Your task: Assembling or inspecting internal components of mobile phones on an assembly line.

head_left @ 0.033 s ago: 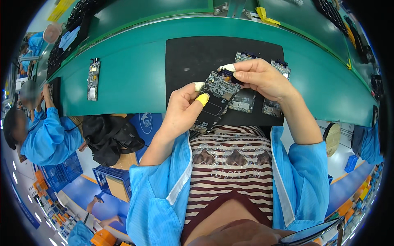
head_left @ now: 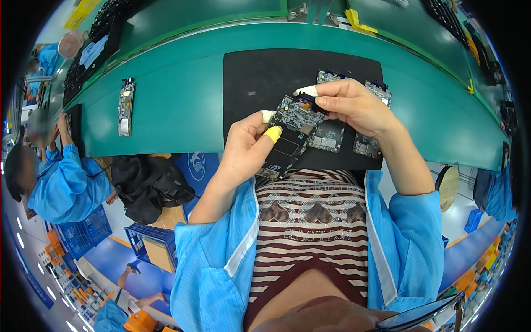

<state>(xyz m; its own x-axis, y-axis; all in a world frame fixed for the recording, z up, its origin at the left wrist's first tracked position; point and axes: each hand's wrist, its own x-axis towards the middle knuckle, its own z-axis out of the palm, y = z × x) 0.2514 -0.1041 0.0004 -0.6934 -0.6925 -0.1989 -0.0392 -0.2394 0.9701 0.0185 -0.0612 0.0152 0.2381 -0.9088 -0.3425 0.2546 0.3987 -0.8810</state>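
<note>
Tilted over a black mat (head_left: 249,77), a long circuit board (head_left: 296,127) is held between my two hands. My left hand (head_left: 246,146) is closed on its left edge, with a yellow finger cot on the thumb and a white one on a fingertip. At the board's upper end, my right hand (head_left: 354,105) pinches around a small dark part (head_left: 305,98) whose kind I cannot make out. A white cot covers its index finger. A second board (head_left: 329,138) lies partly hidden behind the right hand, and a third board (head_left: 366,145) rests farther right, partly behind the wrist.
Another board (head_left: 126,108) lies on the green tabletop (head_left: 177,105) to the left. A yellow strip (head_left: 359,22) sits at the far edge. A co-worker in blue (head_left: 69,180) works at the left, near a black bag (head_left: 146,188) and a blue crate (head_left: 152,246).
</note>
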